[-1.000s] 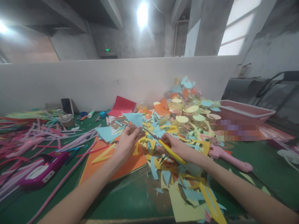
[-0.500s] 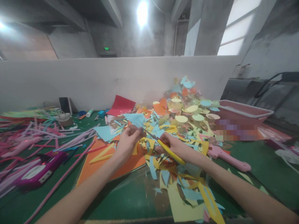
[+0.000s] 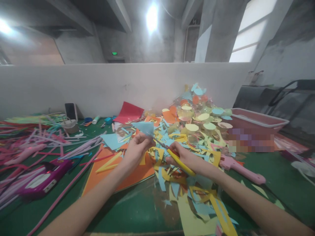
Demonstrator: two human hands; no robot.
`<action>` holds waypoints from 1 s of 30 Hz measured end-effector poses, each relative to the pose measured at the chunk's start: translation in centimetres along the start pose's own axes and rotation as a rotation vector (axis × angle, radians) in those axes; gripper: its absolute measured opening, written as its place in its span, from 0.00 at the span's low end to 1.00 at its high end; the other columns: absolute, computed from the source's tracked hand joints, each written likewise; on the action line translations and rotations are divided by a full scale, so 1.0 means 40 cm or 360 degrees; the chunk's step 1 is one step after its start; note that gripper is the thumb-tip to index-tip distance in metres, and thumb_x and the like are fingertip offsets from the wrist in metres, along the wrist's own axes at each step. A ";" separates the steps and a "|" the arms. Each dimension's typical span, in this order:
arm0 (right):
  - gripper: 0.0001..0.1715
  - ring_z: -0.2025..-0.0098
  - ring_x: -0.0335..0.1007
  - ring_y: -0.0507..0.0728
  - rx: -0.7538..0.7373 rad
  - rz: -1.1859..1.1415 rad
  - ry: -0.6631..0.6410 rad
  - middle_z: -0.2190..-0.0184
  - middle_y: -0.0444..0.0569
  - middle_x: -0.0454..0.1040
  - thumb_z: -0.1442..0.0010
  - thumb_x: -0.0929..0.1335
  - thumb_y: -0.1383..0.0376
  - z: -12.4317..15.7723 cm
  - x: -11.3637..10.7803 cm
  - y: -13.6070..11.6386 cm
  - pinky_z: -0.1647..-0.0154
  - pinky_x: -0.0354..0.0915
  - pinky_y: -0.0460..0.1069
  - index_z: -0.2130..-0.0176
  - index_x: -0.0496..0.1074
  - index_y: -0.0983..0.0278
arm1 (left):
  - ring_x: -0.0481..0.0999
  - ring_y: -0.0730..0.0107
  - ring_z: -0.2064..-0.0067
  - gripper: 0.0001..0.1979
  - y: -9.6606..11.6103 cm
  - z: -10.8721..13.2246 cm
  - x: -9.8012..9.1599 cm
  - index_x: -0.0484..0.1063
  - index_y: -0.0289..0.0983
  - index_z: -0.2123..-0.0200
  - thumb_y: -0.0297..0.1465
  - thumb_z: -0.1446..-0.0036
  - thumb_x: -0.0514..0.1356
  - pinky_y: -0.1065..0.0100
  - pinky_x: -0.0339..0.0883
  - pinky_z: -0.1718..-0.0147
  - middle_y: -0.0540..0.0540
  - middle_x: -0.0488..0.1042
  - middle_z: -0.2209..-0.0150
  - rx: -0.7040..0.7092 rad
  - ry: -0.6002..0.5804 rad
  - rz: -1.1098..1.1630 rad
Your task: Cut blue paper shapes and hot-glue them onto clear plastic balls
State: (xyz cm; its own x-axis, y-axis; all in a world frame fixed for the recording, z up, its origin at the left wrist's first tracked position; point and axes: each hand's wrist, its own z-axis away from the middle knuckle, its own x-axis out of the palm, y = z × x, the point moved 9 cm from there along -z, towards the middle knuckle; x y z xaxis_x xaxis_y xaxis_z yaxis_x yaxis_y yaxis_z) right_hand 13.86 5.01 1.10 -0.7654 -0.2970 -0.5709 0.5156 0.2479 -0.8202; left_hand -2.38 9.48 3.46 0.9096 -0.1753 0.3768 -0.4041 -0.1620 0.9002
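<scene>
Between the thumb and fingers of my left hand (image 3: 139,144) is a piece of light blue paper (image 3: 145,127), its wide end pointing away from me. My right hand (image 3: 180,155) is closed round the yellow handles of a pair of scissors (image 3: 177,159). The blades point up and left, with their tips close to the paper's right edge beside my left fingers. Whether the blades touch the paper I cannot tell. Below both hands lie a stack of orange sheets (image 3: 108,180) and a heap of blue and yellow paper scraps (image 3: 172,183).
Clear round pieces topped with paper discs (image 3: 192,127) are piled at the back right, by a pink basket (image 3: 258,123). A pink glue gun (image 3: 246,170) lies right of my right hand. Pink and purple strips (image 3: 81,147), a magenta device (image 3: 45,178) and a phone (image 3: 71,111) are left.
The blue paper and my left fingers have shifted slightly, with the scissors staying by the paper's edge. The whole view has moved a little downward and right.
</scene>
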 end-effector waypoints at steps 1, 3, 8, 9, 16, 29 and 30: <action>0.27 0.70 0.58 0.51 0.0016 -0.0006 -0.0023 0.68 0.40 0.62 0.44 0.69 0.45 0.002 0.004 0.000 0.70 0.59 0.47 0.60 0.56 0.60 | 0.73 0.77 0.70 0.18 -0.002 0.003 0.006 0.70 0.34 0.77 0.36 0.64 0.75 0.72 0.73 0.64 0.52 0.73 0.74 -0.0028 -0.0023 -0.0008; 0.27 0.70 0.58 0.51 0.0031 -0.0001 -0.0031 0.68 0.40 0.62 0.43 0.68 0.45 0.004 0.007 -0.003 0.69 0.59 0.47 0.59 0.55 0.60 | 0.73 0.77 0.70 0.18 -0.005 0.007 0.014 0.71 0.34 0.76 0.36 0.65 0.75 0.72 0.72 0.65 0.52 0.73 0.74 -0.0067 -0.0050 -0.0024; 0.26 0.69 0.57 0.51 -0.0020 0.0029 0.0072 0.68 0.40 0.61 0.43 0.68 0.45 -0.003 -0.002 -0.008 0.67 0.58 0.47 0.63 0.56 0.60 | 0.74 0.76 0.70 0.17 -0.009 0.007 0.013 0.72 0.34 0.75 0.35 0.63 0.75 0.72 0.73 0.65 0.52 0.74 0.73 -0.0075 -0.0053 -0.0048; 0.25 0.69 0.56 0.51 -0.0033 0.0035 0.0086 0.68 0.40 0.61 0.43 0.68 0.45 -0.005 -0.004 -0.008 0.68 0.58 0.47 0.64 0.56 0.60 | 0.74 0.76 0.70 0.17 -0.010 0.006 0.011 0.72 0.34 0.75 0.35 0.64 0.75 0.72 0.73 0.65 0.51 0.74 0.73 -0.0082 -0.0047 -0.0045; 0.25 0.70 0.56 0.51 -0.0018 0.0054 0.0053 0.69 0.40 0.61 0.43 0.68 0.46 0.000 0.000 -0.002 0.69 0.57 0.47 0.62 0.56 0.60 | 0.75 0.74 0.68 0.18 -0.021 0.001 0.004 0.74 0.33 0.72 0.34 0.65 0.75 0.70 0.72 0.65 0.49 0.77 0.69 -0.0126 -0.0037 -0.0051; 0.26 0.70 0.57 0.52 -0.0008 0.0073 0.0073 0.70 0.40 0.62 0.43 0.67 0.44 -0.004 -0.004 0.002 0.70 0.57 0.47 0.64 0.56 0.60 | 0.76 0.73 0.69 0.17 -0.020 0.006 0.005 0.72 0.34 0.68 0.35 0.59 0.71 0.69 0.71 0.64 0.50 0.76 0.69 -0.0105 -0.0057 -0.0136; 0.26 0.70 0.57 0.52 -0.0001 0.0073 0.0075 0.70 0.40 0.62 0.43 0.67 0.44 -0.004 -0.005 0.002 0.71 0.57 0.47 0.64 0.57 0.60 | 0.76 0.73 0.70 0.17 -0.015 0.008 0.005 0.71 0.35 0.67 0.36 0.58 0.71 0.68 0.71 0.64 0.50 0.75 0.69 -0.0092 -0.0033 -0.0145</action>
State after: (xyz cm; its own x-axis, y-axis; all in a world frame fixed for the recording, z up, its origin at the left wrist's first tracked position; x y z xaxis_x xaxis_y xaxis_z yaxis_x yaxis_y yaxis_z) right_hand 14.01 5.23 1.15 -0.7581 -0.2417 -0.6057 0.5504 0.2610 -0.7931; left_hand -2.00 9.26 2.90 0.9398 -0.1825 0.2889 -0.3133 -0.1223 0.9418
